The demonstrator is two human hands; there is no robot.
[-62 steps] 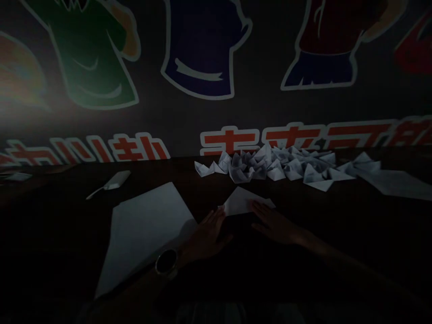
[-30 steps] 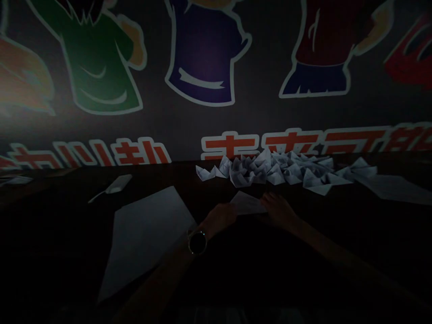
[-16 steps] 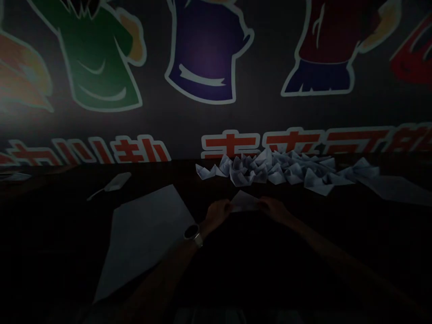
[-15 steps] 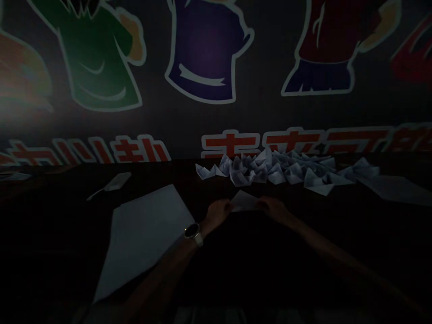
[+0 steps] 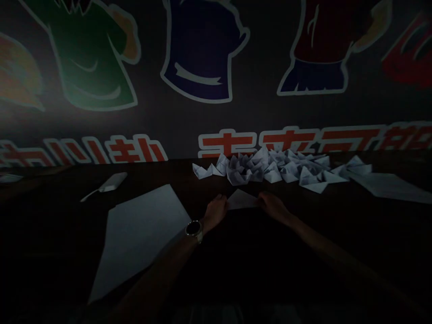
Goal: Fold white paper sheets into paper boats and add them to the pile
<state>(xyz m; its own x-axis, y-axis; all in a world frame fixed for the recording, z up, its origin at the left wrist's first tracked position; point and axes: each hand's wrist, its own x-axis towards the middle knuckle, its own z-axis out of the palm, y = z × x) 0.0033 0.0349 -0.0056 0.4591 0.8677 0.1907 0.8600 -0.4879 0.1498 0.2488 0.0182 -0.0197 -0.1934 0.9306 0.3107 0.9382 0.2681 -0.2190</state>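
Holding a small folded paper (image 5: 240, 199) by its two lower corners, low over the dark table (image 5: 270, 265), with its peak pointing toward the wall (image 5: 148, 117). Pinching its left corner in the closed left hand (image 5: 216, 210) and its right corner in the closed right hand (image 5: 272, 207) — too dark to tell exactly how each thumb lies. Wearing a round, dark-faced watch (image 5: 193, 228) on the left wrist. Just beyond the folded paper, piled closely and partly overlapping, many folded paper boats (image 5: 280, 167). Beside their right end, lying flat, a pale sheet (image 5: 393, 184). To the left of the hands, spread near the watch, large white paper (image 5: 145, 229). Farther back on the left, a slim white object (image 5: 114, 181) with a thin tail. Behind everything — across the wall, big cartoon figures (image 5: 202, 54) and orange lettering (image 5: 227, 141) outlined in white.
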